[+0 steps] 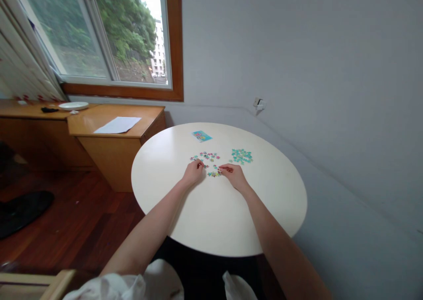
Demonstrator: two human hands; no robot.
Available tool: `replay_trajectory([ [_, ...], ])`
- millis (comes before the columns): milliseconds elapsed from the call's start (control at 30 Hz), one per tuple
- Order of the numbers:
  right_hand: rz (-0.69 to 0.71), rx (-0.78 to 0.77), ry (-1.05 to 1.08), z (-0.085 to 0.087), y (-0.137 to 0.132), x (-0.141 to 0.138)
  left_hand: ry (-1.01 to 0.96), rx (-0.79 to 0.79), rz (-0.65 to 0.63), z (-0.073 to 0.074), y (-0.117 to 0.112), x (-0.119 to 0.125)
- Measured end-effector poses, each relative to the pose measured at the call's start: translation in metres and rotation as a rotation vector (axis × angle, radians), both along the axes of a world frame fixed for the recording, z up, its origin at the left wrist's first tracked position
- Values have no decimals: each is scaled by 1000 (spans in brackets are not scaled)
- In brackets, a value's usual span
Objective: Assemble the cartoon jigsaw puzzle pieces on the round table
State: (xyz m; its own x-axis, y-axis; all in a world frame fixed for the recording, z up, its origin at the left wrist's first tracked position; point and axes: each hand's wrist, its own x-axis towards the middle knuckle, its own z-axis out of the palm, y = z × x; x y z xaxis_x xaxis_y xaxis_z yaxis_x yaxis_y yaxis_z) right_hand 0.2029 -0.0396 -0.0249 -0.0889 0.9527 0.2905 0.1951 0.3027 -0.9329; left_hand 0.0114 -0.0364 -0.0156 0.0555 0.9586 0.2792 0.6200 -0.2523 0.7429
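Observation:
Both my hands rest on a round cream table (218,216), among small jigsaw pieces. My left hand (193,172) is curled, its fingertips pinched on a piece at the edge of a loose scatter of colourful puzzle pieces (207,156). My right hand (233,174) is also closed, fingertips pinching a small piece beside a little joined cluster of pieces (214,173) that lies between the hands. A separate heap of teal pieces (242,156) lies just beyond my right hand. A small blue picture card (201,135) sits farther back on the table.
A wooden desk (112,137) with a white sheet of paper (118,124) stands left of the table. A white plate (73,105) rests under the window (109,35). Grey walls close in behind and on the right. A dark round object (23,209) lies on the wooden floor.

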Motion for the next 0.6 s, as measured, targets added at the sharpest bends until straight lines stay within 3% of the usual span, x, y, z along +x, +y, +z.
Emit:
replay_trajectory([
  [600, 88, -29, -81, 8, -12, -8, 88, 6, -66, -1, -2, 1],
])
